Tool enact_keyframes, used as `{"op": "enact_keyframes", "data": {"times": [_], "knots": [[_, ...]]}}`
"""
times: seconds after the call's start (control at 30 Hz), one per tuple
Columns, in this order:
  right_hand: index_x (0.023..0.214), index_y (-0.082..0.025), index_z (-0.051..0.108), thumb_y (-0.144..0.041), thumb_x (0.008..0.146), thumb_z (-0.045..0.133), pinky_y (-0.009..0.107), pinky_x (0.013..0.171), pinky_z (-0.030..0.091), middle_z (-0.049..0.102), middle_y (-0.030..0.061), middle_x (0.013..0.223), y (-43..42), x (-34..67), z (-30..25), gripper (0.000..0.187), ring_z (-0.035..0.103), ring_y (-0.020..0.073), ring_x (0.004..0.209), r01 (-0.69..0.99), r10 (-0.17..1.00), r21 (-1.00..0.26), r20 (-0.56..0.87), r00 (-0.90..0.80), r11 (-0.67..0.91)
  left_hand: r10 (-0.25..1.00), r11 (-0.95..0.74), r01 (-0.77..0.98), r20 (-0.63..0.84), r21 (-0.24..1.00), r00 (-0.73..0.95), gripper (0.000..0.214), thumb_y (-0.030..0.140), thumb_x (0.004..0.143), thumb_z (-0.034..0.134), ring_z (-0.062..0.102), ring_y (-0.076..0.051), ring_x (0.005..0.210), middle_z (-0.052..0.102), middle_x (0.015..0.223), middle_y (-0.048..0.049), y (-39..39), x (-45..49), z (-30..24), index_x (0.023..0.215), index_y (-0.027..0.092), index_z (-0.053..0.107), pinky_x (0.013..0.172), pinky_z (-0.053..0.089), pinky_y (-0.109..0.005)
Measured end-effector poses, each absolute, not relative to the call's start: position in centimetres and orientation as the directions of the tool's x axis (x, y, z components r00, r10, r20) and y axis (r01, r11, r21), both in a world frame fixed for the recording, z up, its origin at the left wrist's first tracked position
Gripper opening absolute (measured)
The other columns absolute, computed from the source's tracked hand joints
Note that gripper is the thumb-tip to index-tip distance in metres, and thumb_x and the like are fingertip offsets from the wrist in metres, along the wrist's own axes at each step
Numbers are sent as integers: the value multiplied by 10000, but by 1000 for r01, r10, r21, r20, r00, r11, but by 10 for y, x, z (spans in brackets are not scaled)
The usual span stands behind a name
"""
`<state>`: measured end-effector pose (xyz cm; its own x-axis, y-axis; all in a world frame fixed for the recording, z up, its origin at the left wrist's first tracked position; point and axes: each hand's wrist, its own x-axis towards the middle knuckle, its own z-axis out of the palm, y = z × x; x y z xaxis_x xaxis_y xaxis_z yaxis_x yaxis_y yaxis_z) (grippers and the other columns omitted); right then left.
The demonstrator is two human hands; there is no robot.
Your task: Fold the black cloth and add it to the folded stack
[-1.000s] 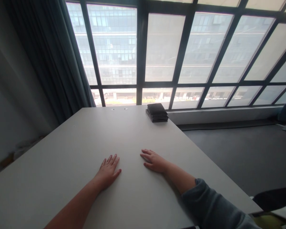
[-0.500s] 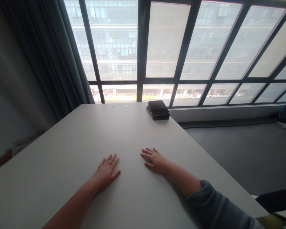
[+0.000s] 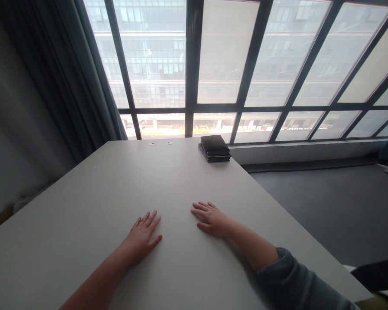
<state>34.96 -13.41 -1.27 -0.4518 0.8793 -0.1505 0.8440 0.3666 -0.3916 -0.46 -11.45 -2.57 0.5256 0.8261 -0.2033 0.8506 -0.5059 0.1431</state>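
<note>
Both of my hands rest palm down on a white table (image 3: 142, 181). My left hand (image 3: 140, 239) lies left of the middle, fingers spread and thumb pointing right, holding nothing. Across a gap of bare tabletop, my right hand (image 3: 211, 218) is flat too, its fingers stretched toward the left and nothing in them. A stack of black folded pieces (image 3: 215, 148), perhaps cloth or pouches, sits at the table's far right corner, well beyond my right hand. Neither hand touches it.
Two small white pieces (image 3: 170, 143) lie near the far edge. Large windows (image 3: 226, 56) stand behind the table, with a dark curtain (image 3: 67, 77) at the left. Grey floor (image 3: 310, 202) shows on the right. Dark and light items (image 3: 378, 275) sit beside the near right edge.
Both hands stay flat in nearly the same spots, appearing very slightly lower in view. The black stack has not moved.
</note>
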Motion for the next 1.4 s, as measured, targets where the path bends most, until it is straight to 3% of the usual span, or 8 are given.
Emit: {"op": "enact_keyframes", "data": {"times": [0.6, 1.1, 1.4], "knots": [[1658, -256, 421, -472, 997, 564, 557, 1340, 74, 212, 60, 1756, -135, 352, -12, 710, 179, 311, 1642, 833, 875, -424, -164, -456, 355, 830, -494, 863, -238, 105, 505, 737, 497, 1040, 391, 113, -291, 1651, 111, 1764, -67, -120, 0, -14, 1700, 185, 290, 1341, 141, -507], [1636, -261, 457, -441, 998, 564, 558, 1339, 101, 259, 70, 1745, -134, 348, -14, 671, 219, 295, 1632, 854, 885, -375, -154, -440, 360, 876, -460, 886, -132, 61, 464, 680, 452, 1070, 337, 147, -281, 1653, 163, 1770, -62, -109, 25, -28, 1699, 197, 290, 1326, 146, -574], [1639, -268, 450, -456, 1002, 555, 574, 1336, 101, 249, 66, 1749, -135, 348, -14, 673, 220, 308, 1630, 855, 885, -377, -157, -439, 357, 894, -431, 900, -104, 67, 435, 698, 462, 1069, 330, 189, -270, 1647, 189, 1766, -124, -76, 57, -26, 1685, 137, 299, 1324, 139, -567]]}}
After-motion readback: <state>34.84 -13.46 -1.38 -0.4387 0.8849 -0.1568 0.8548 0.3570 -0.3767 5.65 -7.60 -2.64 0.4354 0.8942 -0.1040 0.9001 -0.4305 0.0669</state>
